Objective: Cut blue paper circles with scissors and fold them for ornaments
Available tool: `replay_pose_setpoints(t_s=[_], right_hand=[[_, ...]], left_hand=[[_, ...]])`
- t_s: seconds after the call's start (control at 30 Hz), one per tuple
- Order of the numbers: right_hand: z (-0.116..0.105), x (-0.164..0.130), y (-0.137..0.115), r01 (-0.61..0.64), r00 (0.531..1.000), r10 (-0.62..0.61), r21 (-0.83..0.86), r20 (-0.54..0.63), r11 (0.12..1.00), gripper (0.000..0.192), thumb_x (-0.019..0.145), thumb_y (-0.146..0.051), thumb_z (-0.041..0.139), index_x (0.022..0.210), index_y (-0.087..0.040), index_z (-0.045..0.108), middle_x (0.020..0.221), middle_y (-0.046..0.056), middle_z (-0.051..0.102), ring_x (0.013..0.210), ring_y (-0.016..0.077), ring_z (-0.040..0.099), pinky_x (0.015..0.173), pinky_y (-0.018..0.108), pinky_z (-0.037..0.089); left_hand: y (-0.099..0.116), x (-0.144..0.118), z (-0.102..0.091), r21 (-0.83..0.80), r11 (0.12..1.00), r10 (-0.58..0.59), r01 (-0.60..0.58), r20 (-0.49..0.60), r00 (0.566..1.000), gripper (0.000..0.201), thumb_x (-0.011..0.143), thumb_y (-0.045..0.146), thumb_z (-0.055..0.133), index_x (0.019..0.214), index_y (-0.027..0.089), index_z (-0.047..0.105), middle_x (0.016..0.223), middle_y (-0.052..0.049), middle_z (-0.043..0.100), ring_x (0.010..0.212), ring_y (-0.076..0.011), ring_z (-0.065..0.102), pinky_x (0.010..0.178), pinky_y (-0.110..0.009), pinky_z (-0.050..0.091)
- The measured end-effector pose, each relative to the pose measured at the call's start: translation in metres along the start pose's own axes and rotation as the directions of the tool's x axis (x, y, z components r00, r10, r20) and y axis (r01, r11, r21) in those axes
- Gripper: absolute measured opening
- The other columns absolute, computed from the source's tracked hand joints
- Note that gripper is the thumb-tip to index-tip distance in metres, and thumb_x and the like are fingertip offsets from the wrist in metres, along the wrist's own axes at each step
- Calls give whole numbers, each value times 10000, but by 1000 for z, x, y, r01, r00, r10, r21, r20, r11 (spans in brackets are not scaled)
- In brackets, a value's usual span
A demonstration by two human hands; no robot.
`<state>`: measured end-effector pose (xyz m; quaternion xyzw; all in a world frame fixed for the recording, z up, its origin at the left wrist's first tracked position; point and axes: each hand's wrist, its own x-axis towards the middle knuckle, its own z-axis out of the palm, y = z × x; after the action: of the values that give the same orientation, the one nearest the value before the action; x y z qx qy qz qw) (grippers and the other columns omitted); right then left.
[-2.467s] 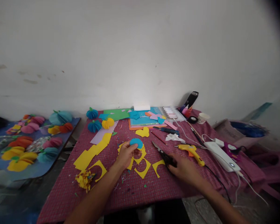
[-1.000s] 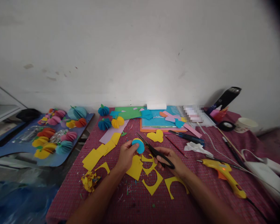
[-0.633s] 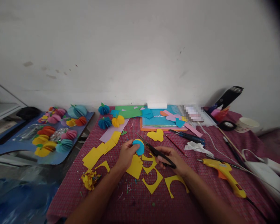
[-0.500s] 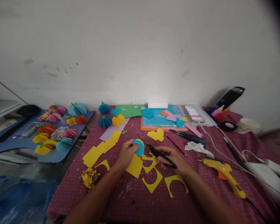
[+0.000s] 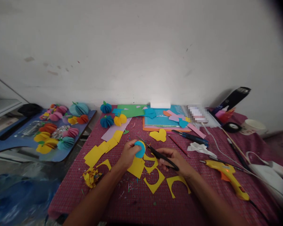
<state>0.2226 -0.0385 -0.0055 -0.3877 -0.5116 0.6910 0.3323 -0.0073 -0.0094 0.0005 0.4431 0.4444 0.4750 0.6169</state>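
Note:
Between the thumb and fingers of my left hand (image 5: 129,153) is a blue paper circle (image 5: 139,149), with a yellow paper edge showing behind it. My right hand (image 5: 171,160) grips black-handled scissors (image 5: 163,157), whose blades point up and left past the circle's right edge. Whether the blades are cutting into the yellow paper I cannot tell. Under the hands lie a yellow paper square (image 5: 136,168) and several curved yellow offcuts (image 5: 155,183). A crumpled yellow paper ball (image 5: 91,178) sits left of my left forearm.
A yellow glue gun (image 5: 228,175) with a lit orange light lies at the right, its cord trailing. Behind are a utility knife (image 5: 191,137), a red pencil (image 5: 178,145), paper sheets (image 5: 132,110) and paper pumpkins (image 5: 106,107). A blue side table (image 5: 4,142) holds more pumpkins.
Both hands stay in nearly the same place, still holding the paper circle and scissors. The scissors and circle have shifted only very slightly; the view has moved a little.

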Motion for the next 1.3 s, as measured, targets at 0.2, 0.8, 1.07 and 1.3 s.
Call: replay_pose_setpoints(t_s=[0.2, 0.8, 1.07, 1.3], right_hand=[[1, -1, -3, -28, 1000, 28, -11, -12, 1000, 429, 743, -370, 770, 1112, -168, 684, 701, -6, 632, 499, 87, 534, 449, 188, 398], [1, -3, -3, 6, 1000, -6, 12, -19, 1000, 439, 768, -391, 758, 1129, -166, 652, 747, 14, 647, 521, 95, 557, 474, 199, 405], [3, -2, -4, -33, 999, 33, 36, -20, 999, 411, 775, -353, 731, 1134, -166, 655, 744, 15, 658, 509, 99, 558, 460, 196, 409], [5, -2, -5, -49, 998, 51, 70, -24, 996, 422, 757, -348, 742, 1122, -157, 654, 717, 11, 660, 484, 95, 557, 447, 195, 422]], left_hand=[[-3, 0, -1, 10, 1000, -3, 3, 11, 1000, 109, 689, 249, 611, 648, 166, 553, 579, 32, 486, 504, -98, 448, 488, -222, 368], [-3, 1, -1, 22, 999, 22, -23, 5, 1000, 134, 707, 256, 614, 649, 163, 537, 588, 34, 455, 517, -91, 428, 493, -215, 361], [-5, 2, -3, 11, 1000, 5, -5, -6, 1000, 140, 684, 274, 636, 654, 164, 554, 588, 28, 473, 516, -97, 433, 485, -214, 366], [-3, 1, -1, -2, 1000, 9, -9, -10, 1000, 132, 672, 256, 632, 637, 165, 543, 574, 32, 461, 505, -90, 418, 480, -212, 357]])
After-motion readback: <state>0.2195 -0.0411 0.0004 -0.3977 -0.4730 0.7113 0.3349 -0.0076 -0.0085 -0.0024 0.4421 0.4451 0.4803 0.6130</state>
